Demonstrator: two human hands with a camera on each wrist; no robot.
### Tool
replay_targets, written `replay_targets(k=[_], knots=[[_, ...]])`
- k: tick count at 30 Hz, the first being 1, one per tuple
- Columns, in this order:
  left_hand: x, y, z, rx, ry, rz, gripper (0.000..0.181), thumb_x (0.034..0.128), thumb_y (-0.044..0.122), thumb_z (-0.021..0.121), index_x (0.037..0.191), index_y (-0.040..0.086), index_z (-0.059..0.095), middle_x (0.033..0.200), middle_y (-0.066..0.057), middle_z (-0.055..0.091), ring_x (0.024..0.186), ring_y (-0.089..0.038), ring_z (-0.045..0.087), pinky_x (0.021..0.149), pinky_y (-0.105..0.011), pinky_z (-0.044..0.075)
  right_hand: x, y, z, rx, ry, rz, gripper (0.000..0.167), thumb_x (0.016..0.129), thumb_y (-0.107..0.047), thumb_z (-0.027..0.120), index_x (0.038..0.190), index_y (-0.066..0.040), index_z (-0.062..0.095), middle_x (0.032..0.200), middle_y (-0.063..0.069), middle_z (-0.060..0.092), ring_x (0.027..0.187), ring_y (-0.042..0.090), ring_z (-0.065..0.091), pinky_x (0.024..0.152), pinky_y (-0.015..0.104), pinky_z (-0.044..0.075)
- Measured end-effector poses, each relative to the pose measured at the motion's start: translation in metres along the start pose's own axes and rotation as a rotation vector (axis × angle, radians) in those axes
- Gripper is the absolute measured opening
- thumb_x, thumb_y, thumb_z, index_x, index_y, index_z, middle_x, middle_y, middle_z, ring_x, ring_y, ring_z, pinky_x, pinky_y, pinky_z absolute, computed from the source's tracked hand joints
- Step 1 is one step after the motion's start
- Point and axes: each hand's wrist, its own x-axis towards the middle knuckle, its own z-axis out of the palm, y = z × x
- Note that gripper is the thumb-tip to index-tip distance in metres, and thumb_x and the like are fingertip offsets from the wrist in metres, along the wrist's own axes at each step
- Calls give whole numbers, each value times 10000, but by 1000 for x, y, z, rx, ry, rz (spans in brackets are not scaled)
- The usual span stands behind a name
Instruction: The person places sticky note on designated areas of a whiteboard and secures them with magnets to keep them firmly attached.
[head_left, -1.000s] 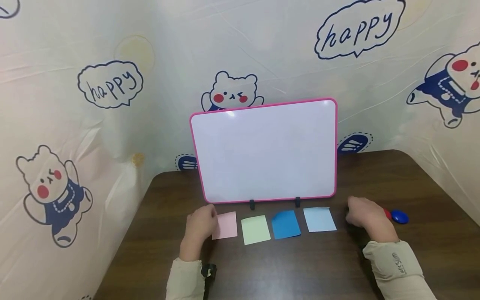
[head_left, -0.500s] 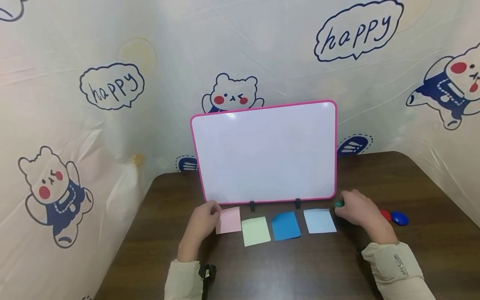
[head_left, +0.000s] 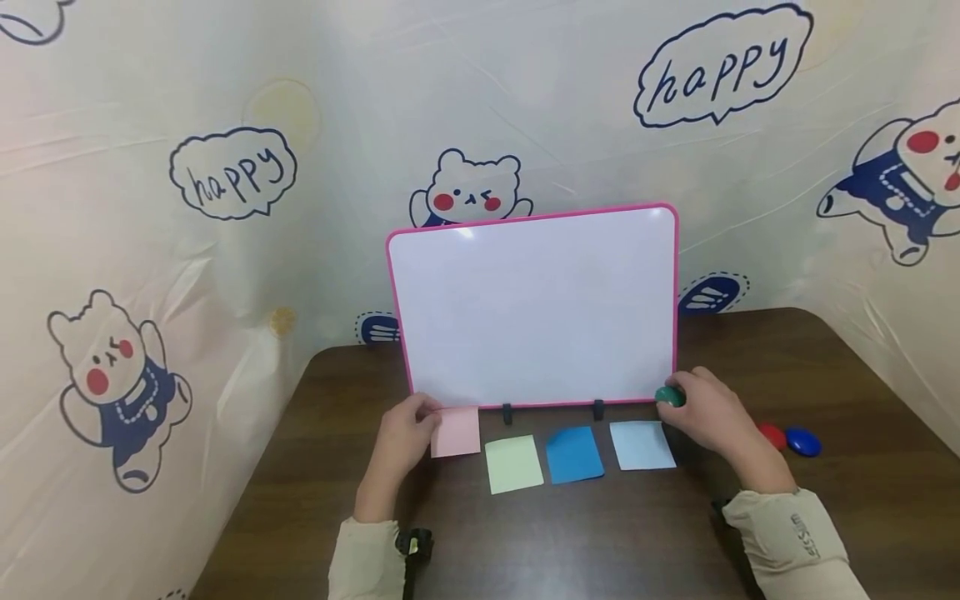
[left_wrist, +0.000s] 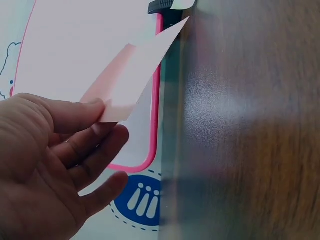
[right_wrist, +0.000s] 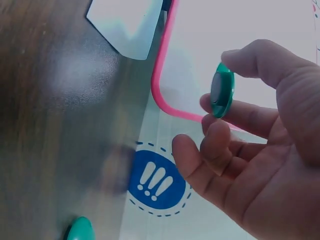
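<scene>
My left hand (head_left: 405, 433) pinches a pink sticky note (head_left: 456, 433) by its left edge, near the lower left corner of a pink-framed whiteboard (head_left: 536, 308). In the left wrist view the note (left_wrist: 130, 75) is lifted and bent, thumb on top of it. My right hand (head_left: 708, 412) holds a round green magnet (head_left: 670, 397) beside the board's lower right corner. The right wrist view shows the magnet (right_wrist: 223, 92) between thumb and fingers, its grey disc side facing left.
Light green (head_left: 514, 463), blue (head_left: 575, 455) and pale blue (head_left: 642, 445) sticky notes lie in a row before the board. Red (head_left: 772, 435) and blue (head_left: 804, 442) magnets sit right of my right hand. Another green magnet (right_wrist: 81, 230) shows in the right wrist view. Black feet (head_left: 598, 409) support the board.
My left hand has raised the pink note from the table toward the board's lower edge. My right hand has moved up and left with the green magnet, which has come into view.
</scene>
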Motion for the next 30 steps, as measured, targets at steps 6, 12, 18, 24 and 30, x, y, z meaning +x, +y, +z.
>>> replay_targets(k=[6,12,18,24,30], knots=[[0,-2,0,-51,50,3,77,973,141,684,1040,104,693,996,-79,675,880,-266,603,816,-456,551,-2,-3,0,27,77,-69,520,904,-235,755,1303,44,572,1117,222,548,934,354,577,812,544,561],[0,-2,-1,-90,78,-21,82,978,138,677,1049,101,695,1015,-88,676,896,-273,600,802,-451,548,-2,-7,-3,46,92,-122,580,923,-245,742,1371,49,520,1246,288,560,1073,452,576,855,574,533],[3,-2,-5,-107,116,1,72,987,128,662,1039,96,700,1019,-88,685,894,-273,596,800,-438,536,-1,-12,-7,60,128,-123,579,921,-199,739,1372,79,503,1255,303,544,1072,458,576,868,580,521],[3,0,-7,-150,166,30,51,973,121,681,1012,108,712,1020,-67,697,920,-264,613,837,-453,542,-2,-13,-9,55,151,-131,560,914,-188,749,1354,73,522,1181,262,570,981,386,597,846,552,544],[1,-2,-9,-160,189,35,84,967,128,690,1029,83,723,1053,-76,664,971,-272,606,879,-468,538,-4,-15,-10,37,173,-152,529,911,-170,750,1328,81,542,1158,259,582,952,366,600,821,551,554]])
